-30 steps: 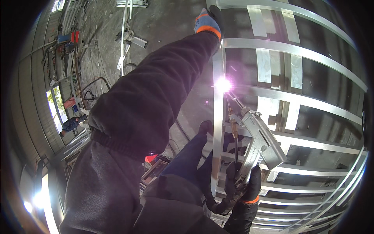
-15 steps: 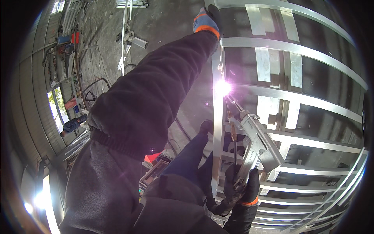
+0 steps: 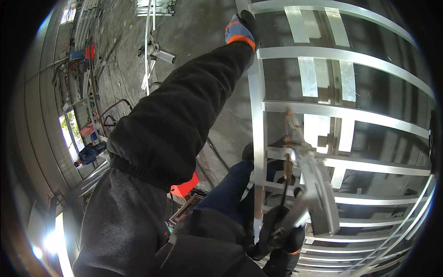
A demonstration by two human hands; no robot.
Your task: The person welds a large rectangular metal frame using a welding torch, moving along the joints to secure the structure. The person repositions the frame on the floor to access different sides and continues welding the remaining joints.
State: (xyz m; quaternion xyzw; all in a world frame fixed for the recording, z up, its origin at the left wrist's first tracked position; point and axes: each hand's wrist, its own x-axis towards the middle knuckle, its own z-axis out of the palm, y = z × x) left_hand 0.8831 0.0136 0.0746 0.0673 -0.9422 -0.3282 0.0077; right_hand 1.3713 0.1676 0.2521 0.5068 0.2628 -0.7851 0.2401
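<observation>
My left hand (image 3: 241, 30), in a blue, black and orange glove, reaches far forward and grips the long side rail of a silver metal frame (image 3: 257, 124). My right hand (image 3: 279, 228), gloved in black with an orange cuff, is closed round the handle of a grey welding gun (image 3: 316, 198). Motion blurs the gun. Its nozzle (image 3: 290, 116) is apart from the side rail, over the crossbars, and no arc burns at it. A dark cable runs down from the gun beside my right hand.
Flat metal strips (image 3: 308, 76) lie beneath the crossbars. Loose metal bars (image 3: 156, 8) rest on the floor at the far left. A red object (image 3: 185, 184) sits beside my legs. Another person (image 3: 90, 153) is at the left, away from me.
The bright arc at the rail joint has gone out. My right hand has drawn the welding gun down and right, off the rail. My left hand keeps its hold on the frame.
</observation>
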